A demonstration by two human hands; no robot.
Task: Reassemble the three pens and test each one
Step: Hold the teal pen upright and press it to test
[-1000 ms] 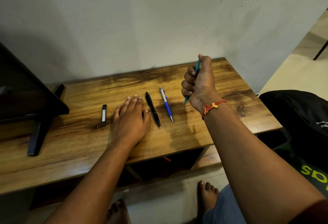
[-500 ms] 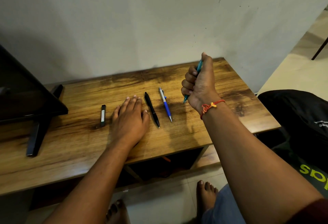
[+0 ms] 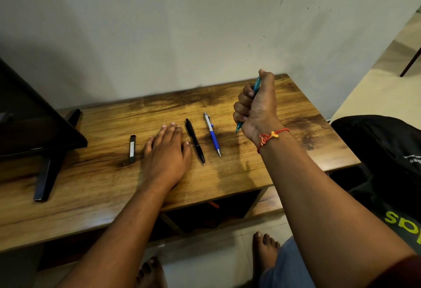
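My right hand [image 3: 256, 105] grips a teal pen [image 3: 257, 85] in a fist, held upright above the wooden table [image 3: 250, 173], thumb on its top end and tip pointing down. A black pen [image 3: 195, 140] and a blue and silver pen [image 3: 213, 134] lie side by side on the table between my hands, tips toward me. My left hand [image 3: 167, 151] rests flat on the table, palm down, just left of the black pen.
A small black rectangular case [image 3: 132, 148] lies left of my left hand. A dark monitor [image 3: 34, 123] on a black stand [image 3: 49, 173] fills the left end of the table. A black bag [image 3: 382, 157] sits to the right, and my bare feet are below the table edge.
My right hand holding the teal pen has lifted slightly above the table. My left hand and the two lying pens have stayed put.
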